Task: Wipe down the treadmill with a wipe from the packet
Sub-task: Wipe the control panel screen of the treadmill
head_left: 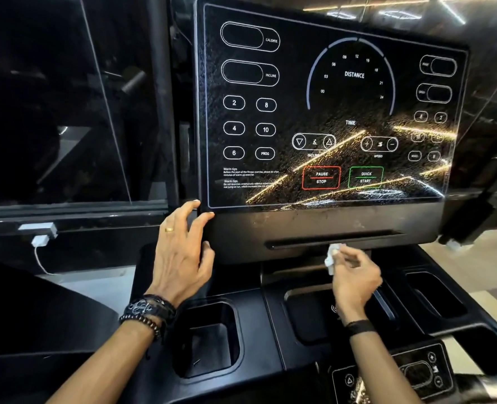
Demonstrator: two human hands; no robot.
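Observation:
The treadmill's black glossy console screen (pixel 328 112) fills the upper middle of the head view, with printed buttons and a damp, speckled sheen. Below it runs a dark panel with a long horizontal slot (pixel 299 244). My right hand (pixel 355 278) pinches a small crumpled white wipe (pixel 331 256) and holds it against the panel just under the slot. My left hand (pixel 183 252) has its fingers spread and touches the console's lower left corner. No wipe packet is in view.
Two deep cup holders (pixel 209 339) (pixel 433 293) and a middle tray (pixel 308 313) sit in the black deck below the console. A small control pad (pixel 401 374) lies at bottom right. A white charger and cable (pixel 39 243) hang on the left ledge by dark glass.

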